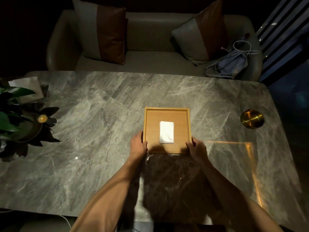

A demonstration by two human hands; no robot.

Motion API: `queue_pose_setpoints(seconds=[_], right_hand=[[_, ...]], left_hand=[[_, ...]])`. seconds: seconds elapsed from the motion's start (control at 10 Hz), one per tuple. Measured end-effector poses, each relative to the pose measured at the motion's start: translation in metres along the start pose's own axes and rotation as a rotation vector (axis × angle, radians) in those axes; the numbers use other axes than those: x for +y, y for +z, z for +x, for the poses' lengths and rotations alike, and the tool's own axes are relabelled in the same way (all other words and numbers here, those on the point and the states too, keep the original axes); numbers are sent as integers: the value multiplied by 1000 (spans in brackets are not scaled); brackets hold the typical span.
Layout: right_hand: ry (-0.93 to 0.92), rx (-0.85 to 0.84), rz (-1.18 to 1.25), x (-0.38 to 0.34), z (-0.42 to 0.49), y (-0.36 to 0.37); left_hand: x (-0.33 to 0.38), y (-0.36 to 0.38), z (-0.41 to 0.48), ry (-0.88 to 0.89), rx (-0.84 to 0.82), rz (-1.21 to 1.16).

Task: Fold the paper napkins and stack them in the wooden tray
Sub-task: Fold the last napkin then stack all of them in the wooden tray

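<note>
The wooden tray (167, 113), resting on the marble table (100, 114) with a stack of folded napkins (166, 132) at its centre, is grasped at its near corners by the left hand (138, 144) and right hand (197, 148), stacking apparently complete, release or final positioning being judged next.

Left forearm: bare, enters the view at 7 o'clock, runs toward 12.
Left hand (138, 145): grips the wooden tray (167, 109) at its 7 o'clock corner, thumb over the rim, fingers along the outer wall.
Right forearm: bare, enters at 5 o'clock, angled toward 11.
Right hand (197, 148): grips the tray's 5 o'clock corner, thumb on the rim, fingers curled outside.
Hands level, well apart.
</note>
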State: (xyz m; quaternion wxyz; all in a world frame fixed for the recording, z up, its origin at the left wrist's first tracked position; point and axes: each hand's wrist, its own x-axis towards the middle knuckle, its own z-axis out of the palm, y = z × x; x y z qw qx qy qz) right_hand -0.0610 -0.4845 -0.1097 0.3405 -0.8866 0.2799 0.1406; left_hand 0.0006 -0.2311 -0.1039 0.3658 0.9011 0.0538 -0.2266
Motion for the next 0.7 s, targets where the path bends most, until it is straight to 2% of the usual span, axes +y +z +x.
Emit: queue_pose_setpoints(seconds=[0.3, 0.4, 0.5, 0.6, 0.7], right_hand=[[-29, -17, -80, 11, -8, 9], [-108, 17, -181, 7, -16, 10], [-301, 104, -387, 7, -31, 17], [-261, -7, -590, 9, -39, 14], [-318, 13, -680, -11, -31, -4]], left_hand=[[-9, 4, -4, 10, -30, -1], [-4, 7, -12, 40, 26, 14], [-5, 14, -21, 200, 96, 323], [-7, 14, -30, 82, -109, 532], [10, -6, -24, 39, -140, 593]])
